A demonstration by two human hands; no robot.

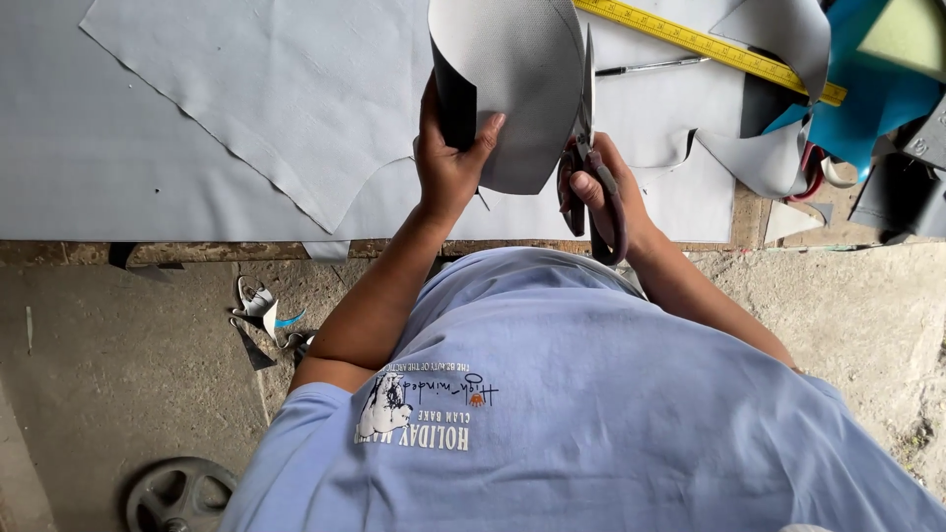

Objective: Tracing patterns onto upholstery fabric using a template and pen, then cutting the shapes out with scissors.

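From the head view I look straight down on a cut in progress. My left hand (pixel 448 163) is closed on the curled grey sheet piece (pixel 507 84), thumb on the near face and fingers wrapped behind it, holding it upright above the table edge. My right hand (pixel 601 192) is clamped through the handles of the scissors (pixel 588 148) — the blades point away from me and run up along the right edge of that piece, touching it. I cannot tell how far apart the blades stand; they look nearly together.

I judge this to be the trimming step, partway along the edge. The next move calls for a steady grip with the left hand so the curl does not flop, and the blades kept tight to the line of the edge.

Under the hands lies the large grey sheet (pixel 246 108) spread flat on the worktable (pixel 177 252). At the far right sit a yellow ruler (pixel 709 44) and a pen (pixel 650 67), with blue material (pixel 867 108) beyond. On the floor to the near left lie small offcuts (pixel 261 310) and a dark wheel (pixel 177 493).
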